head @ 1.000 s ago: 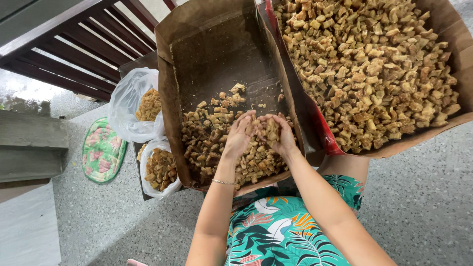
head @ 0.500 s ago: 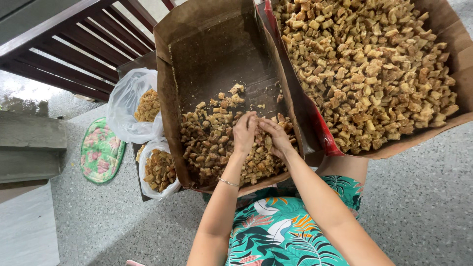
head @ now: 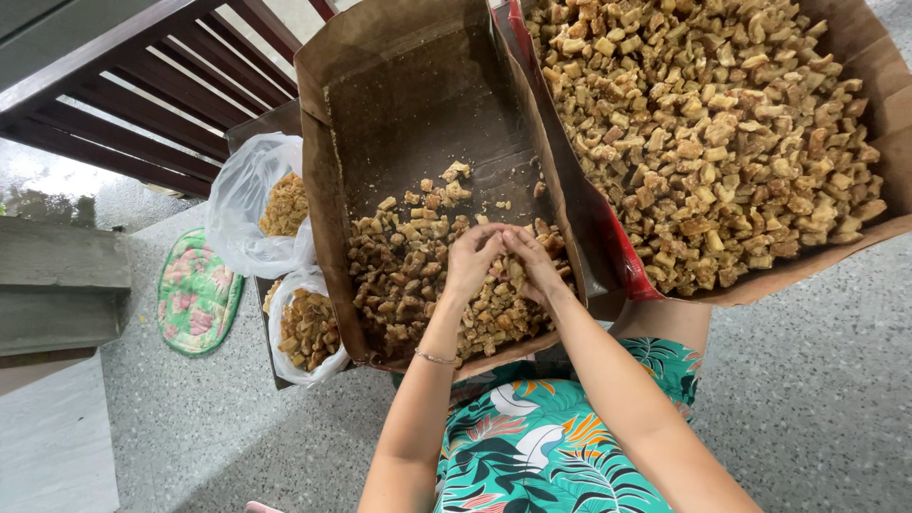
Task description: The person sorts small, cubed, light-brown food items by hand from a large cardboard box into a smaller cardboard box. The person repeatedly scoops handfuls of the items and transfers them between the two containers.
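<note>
Both hands closer; two boxes

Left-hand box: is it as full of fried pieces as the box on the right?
No, the left box shows bare bottom with pieces only near the hands, while the right box is heaped.

Bare forearms, a thin bracelet on the left wrist, and what looks like a teal leaf-print dress.

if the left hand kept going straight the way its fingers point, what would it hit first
Most likely the right hand: the left hand points up and rightwards, fingertips already meeting it over the brown chunks in the cardboard box. Depth is hard to judge.
</note>
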